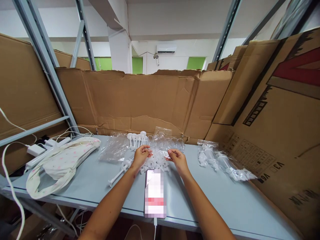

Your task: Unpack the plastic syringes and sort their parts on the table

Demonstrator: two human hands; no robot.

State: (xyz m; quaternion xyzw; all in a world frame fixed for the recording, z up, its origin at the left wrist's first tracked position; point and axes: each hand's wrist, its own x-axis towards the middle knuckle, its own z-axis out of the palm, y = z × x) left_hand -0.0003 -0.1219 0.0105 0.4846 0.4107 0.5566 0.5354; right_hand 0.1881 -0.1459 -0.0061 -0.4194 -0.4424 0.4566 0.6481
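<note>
My left hand (142, 156) is closed in a pinch above a pile of small white plastic pieces (155, 162). Across from it, my right hand (178, 161) also pinches with thumb and fingers. Anything held between the fingertips is too small or too clear to make out. Just behind the hands lie clear plastic rings or cups (172, 143) and a clear plastic bag (162, 133). White plastic parts with round heads (137, 138) stand in a row behind my left hand. A white plunger-like rod (120, 175) lies beside my left forearm. Below the pile rests a phone (155, 196) with a cable plugged in.
Flat clear bags (113, 148) lie at the back left. Bags with white parts (212, 158) sit on the right. A pale cloth bag (63, 160) and a power strip (47, 153) occupy the left. Cardboard walls (145, 100) and metal posts (53, 66) surround the grey table (225, 203).
</note>
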